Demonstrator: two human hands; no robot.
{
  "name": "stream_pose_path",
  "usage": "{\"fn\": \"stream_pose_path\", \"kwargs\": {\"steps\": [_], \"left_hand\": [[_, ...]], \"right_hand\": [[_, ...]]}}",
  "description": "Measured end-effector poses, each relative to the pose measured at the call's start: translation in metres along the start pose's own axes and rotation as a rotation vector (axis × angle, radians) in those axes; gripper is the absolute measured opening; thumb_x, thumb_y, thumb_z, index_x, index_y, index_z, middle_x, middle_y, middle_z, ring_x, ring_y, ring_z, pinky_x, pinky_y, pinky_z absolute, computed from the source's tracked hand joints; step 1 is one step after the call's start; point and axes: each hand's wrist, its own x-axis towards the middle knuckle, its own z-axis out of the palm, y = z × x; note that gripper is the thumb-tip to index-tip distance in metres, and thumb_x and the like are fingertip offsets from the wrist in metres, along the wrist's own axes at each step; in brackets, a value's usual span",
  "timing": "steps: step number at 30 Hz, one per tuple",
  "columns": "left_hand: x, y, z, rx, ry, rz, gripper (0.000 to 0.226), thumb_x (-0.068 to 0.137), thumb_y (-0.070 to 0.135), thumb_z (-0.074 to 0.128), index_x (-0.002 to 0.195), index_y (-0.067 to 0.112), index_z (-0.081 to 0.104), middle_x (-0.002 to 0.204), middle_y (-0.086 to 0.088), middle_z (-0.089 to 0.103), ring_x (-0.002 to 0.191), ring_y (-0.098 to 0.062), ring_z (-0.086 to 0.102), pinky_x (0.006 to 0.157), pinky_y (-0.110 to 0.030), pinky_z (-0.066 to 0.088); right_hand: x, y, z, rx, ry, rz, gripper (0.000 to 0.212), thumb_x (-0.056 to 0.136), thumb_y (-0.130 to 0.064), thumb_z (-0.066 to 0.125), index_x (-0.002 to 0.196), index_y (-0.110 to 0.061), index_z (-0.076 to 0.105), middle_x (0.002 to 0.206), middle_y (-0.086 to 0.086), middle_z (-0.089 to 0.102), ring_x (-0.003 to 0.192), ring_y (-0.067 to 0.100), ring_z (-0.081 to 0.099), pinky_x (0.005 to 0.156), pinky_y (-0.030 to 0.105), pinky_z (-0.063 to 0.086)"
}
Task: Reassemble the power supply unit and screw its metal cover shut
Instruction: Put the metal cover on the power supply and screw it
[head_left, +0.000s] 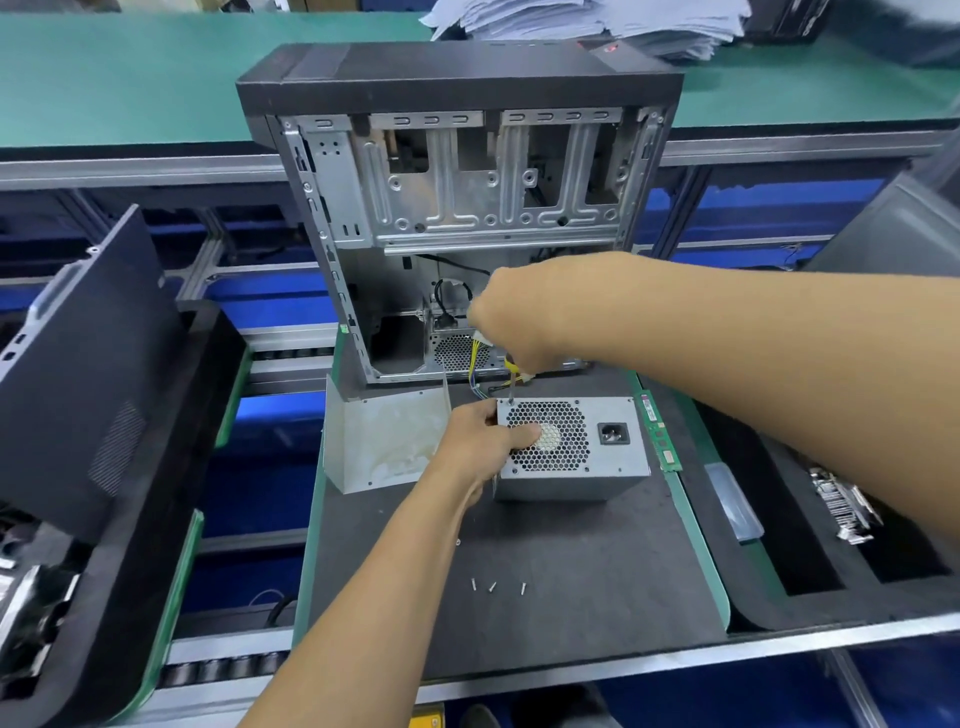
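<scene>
While three loose screws (492, 586) lie in a short row at about 6 o'clock on the dark foam mat (571, 582), one power supply unit (571, 452) sits near the mat's centre, one bent metal cover (382, 441) stands just beside it at 9 o'clock, and one open computer case (457, 208) rises at 12 o'clock. One green memory stick (660, 434) lies at the unit's 3 o'clock edge. The mat rests on a green-edged tray (701, 545) over a roller conveyor framed in aluminium, with a green-topped bench (130, 73) and a stack of papers (597, 21) beyond; a dark side panel (88, 374) leans at 9 o'clock. The unit is a grey steel box, its upward face carrying a honeycomb fan grille and a black power socket, with yellow and other wires trailing from its far side. The left hand (483, 441) grips the unit's left edge, thumb pressed on the grille. The right hand (519, 322) is curled around a screwdriver (511, 384), whose tip meets the unit's far-left corner.
</scene>
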Motion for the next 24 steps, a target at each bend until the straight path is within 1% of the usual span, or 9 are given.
{"fn": "stream_pose_path", "kwargs": {"steps": [3, 7, 10, 13, 15, 18, 20, 22, 24], "left_hand": [[0.000, -0.001, 0.000, -0.004, 0.000, 0.008, 0.019, 0.083, 0.000, 0.076, 0.101, 0.005, 0.072, 0.096, -0.009, 0.077, 0.090, -0.028, 0.074, 0.087, -0.044, 0.059], [0.000, 0.002, 0.001, -0.002, 0.010, 0.003, 0.017, 0.083, 0.000, 0.076, 0.100, 0.004, 0.073, 0.096, -0.011, 0.077, 0.094, -0.030, 0.074, 0.090, -0.046, 0.058], [0.002, 0.004, 0.002, -0.014, 0.019, 0.003, 0.015, 0.082, -0.001, 0.077, 0.094, 0.008, 0.072, 0.094, -0.010, 0.077, 0.089, -0.029, 0.074, 0.086, -0.043, 0.060], [0.002, 0.003, 0.001, -0.005, 0.015, 0.005, 0.015, 0.081, -0.001, 0.078, 0.089, 0.011, 0.071, 0.092, -0.008, 0.077, 0.085, -0.026, 0.074, 0.083, -0.040, 0.060], [0.002, 0.002, 0.001, 0.006, 0.017, 0.007, 0.014, 0.082, 0.000, 0.078, 0.089, 0.010, 0.072, 0.092, -0.008, 0.077, 0.086, -0.026, 0.074, 0.083, -0.039, 0.060], [0.002, 0.001, 0.001, 0.014, 0.020, 0.013, 0.013, 0.082, 0.001, 0.078, 0.088, 0.010, 0.072, 0.089, -0.007, 0.077, 0.081, -0.023, 0.074, 0.081, -0.037, 0.060], [0.003, 0.002, 0.001, 0.010, 0.018, 0.014, 0.013, 0.082, 0.000, 0.078, 0.087, 0.010, 0.071, 0.086, -0.005, 0.077, 0.077, -0.020, 0.073, 0.077, -0.034, 0.060], [0.003, 0.003, 0.001, 0.010, 0.017, 0.014, 0.014, 0.081, -0.001, 0.078, 0.086, 0.011, 0.072, 0.086, -0.006, 0.077, 0.078, -0.022, 0.073, 0.078, -0.036, 0.060], [0.003, 0.003, 0.002, -0.002, 0.018, 0.003, 0.014, 0.081, -0.001, 0.078, 0.089, 0.009, 0.072, 0.091, -0.009, 0.077, 0.086, -0.028, 0.074, 0.085, -0.043, 0.060]], "right_hand": [[-0.002, -0.003, 0.007, -0.002, 0.139, -0.047, 0.018, 0.093, -0.009, 0.055, 0.111, -0.010, 0.055, 0.074, 0.002, 0.021, 0.069, 0.027, 0.044, 0.059, 0.036, 0.039], [-0.001, -0.007, 0.012, 0.161, 0.113, 0.036, 0.016, 0.094, -0.028, 0.057, 0.104, -0.016, 0.055, 0.082, 0.005, 0.037, 0.076, 0.032, 0.049, 0.064, 0.035, 0.044], [-0.002, 0.004, 0.010, 0.205, -0.002, 0.108, 0.028, 0.094, -0.041, 0.061, 0.096, -0.014, 0.052, 0.084, 0.006, 0.045, 0.071, 0.027, 0.051, 0.055, 0.030, 0.040], [-0.005, 0.012, 0.009, 0.129, 0.014, 0.053, 0.016, 0.092, -0.018, 0.060, 0.082, -0.015, 0.047, 0.084, 0.005, 0.040, 0.073, 0.026, 0.055, 0.058, 0.032, 0.043], [-0.005, 0.012, 0.011, 0.102, 0.085, 0.044, 0.027, 0.091, -0.008, 0.056, 0.074, -0.014, 0.037, 0.078, 0.004, 0.031, 0.060, 0.023, 0.043, 0.062, 0.036, 0.043], [-0.002, 0.013, 0.012, 0.069, 0.117, 0.068, 0.012, 0.097, -0.020, 0.056, 0.096, -0.010, 0.049, 0.074, 0.003, 0.021, 0.062, 0.024, 0.037, 0.063, 0.037, 0.040], [0.001, 0.014, 0.013, 0.118, 0.071, 0.099, 0.025, 0.098, -0.029, 0.055, 0.113, -0.010, 0.054, 0.076, 0.002, 0.024, 0.071, 0.029, 0.046, 0.062, 0.037, 0.040], [0.004, 0.013, 0.011, 0.123, 0.048, 0.086, 0.031, 0.098, -0.036, 0.054, 0.118, -0.012, 0.056, 0.077, 0.001, 0.025, 0.079, 0.033, 0.053, 0.062, 0.037, 0.041], [0.003, 0.009, 0.010, 0.090, 0.028, 0.033, 0.023, 0.094, -0.035, 0.060, 0.109, -0.018, 0.053, 0.081, 0.001, 0.028, 0.085, 0.034, 0.057, 0.064, 0.039, 0.045]]}}
